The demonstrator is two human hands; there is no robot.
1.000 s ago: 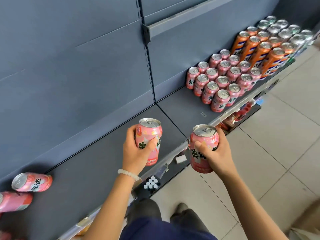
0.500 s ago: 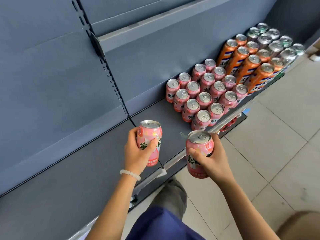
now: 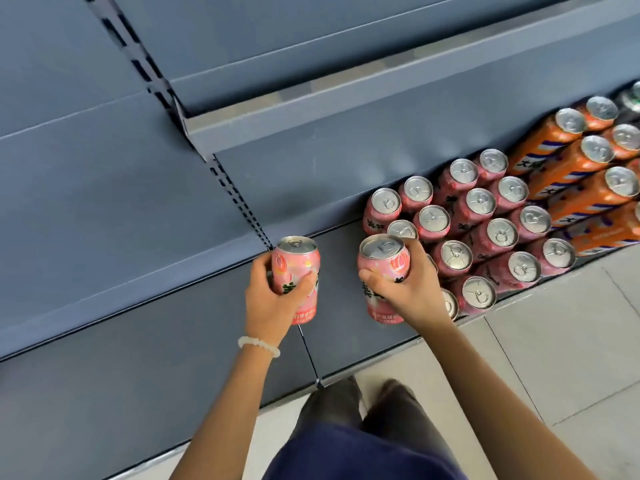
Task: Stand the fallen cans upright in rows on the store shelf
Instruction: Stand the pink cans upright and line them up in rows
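At frame centre, one upright pink aluminium can (image 3: 297,271) is gripped by the left hand (image 3: 273,299). A second pink can (image 3: 382,275) is clasped by the right hand (image 3: 410,292), beside the pink can rows (image 3: 478,230) on the grey metal shelf (image 3: 138,358).

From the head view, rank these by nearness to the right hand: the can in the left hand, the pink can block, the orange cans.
From the right hand:
1. Pink can block, directly beside it, to its right.
2. Can in the left hand, across a gap to the left.
3. Orange cans, beyond the pink block, far right.
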